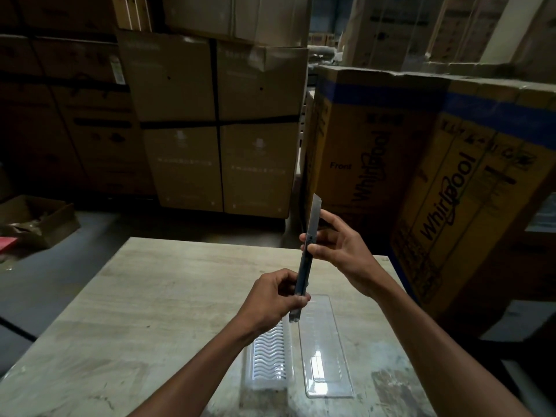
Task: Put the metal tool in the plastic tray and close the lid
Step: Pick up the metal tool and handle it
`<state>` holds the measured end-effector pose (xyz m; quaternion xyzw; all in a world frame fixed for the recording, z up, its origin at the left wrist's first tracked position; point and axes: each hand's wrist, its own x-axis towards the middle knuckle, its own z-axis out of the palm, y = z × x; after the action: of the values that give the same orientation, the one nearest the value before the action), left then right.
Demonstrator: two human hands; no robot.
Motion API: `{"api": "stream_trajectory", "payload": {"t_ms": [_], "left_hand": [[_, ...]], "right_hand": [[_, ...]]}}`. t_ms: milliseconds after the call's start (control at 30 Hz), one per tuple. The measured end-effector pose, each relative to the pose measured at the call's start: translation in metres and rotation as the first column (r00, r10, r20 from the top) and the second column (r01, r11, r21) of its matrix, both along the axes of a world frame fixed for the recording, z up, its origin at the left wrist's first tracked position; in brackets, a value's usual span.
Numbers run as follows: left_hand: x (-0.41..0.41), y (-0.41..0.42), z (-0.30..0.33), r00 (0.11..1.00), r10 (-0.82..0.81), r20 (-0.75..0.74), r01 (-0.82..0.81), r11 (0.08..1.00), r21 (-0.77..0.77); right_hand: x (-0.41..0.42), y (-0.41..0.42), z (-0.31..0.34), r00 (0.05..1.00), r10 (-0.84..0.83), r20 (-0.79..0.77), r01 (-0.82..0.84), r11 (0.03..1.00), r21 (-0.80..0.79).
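Stacked cardboard boxes (pixel 216 124) fill the bkgd, w/ 2 yellow printed cartons (pixel 436 176) standing at the right, just behind the tabletop.

1 pale wood-grain tabletop (pixel 135 311) carries the work.

1 clear plastic tray (pixel 270 356) lies open on it, 2 halves side by side: ribbed wavy half at left, and the smooth flat lid (pixel 326 347) at right, both w/ long axes running away from the person.

2 bare hands, both raised above the tabletop. Left hand (pixel 275 299) is closed around the lower end of the tool; right hand (pixel 334 239) pinches it higher up, fingers clamped on the shaft approx. mid-length.

1 metal tool (pixel 304 260), long and narrow, held in the air over the far end of the tray, not touching it. Its long axis is near upright, tilted slightly: top end leans away and to the right, bottom end points down toward the gap between the 2 tray halves.
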<state>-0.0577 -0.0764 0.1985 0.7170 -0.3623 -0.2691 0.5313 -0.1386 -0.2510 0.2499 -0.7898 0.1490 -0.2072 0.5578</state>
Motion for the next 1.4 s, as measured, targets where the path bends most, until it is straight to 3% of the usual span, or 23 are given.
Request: {"api": "stream_trajectory", "payload": {"t_ms": [500,833,1400], "left_hand": [[0.002,0.003,0.004,0.99,-0.04,-0.135,0.026,0.994,-0.102],[0.009,0.0,0.006,0.99,-0.052,-0.133,0.031,0.988,-0.153],[0.016,-0.008,0.008,0.982,0.073,-0.171,-0.099,0.984,-0.148]], "right_hand": [[-0.001,0.011,-0.015,0.998,0.055,-0.036,-0.055,0.998,0.02],[-0.004,0.017,-0.021,0.997,0.052,-0.057,-0.05,0.998,0.04],[-0.005,0.033,-0.031,0.993,0.051,-0.106,-0.043,0.996,0.077]]}}
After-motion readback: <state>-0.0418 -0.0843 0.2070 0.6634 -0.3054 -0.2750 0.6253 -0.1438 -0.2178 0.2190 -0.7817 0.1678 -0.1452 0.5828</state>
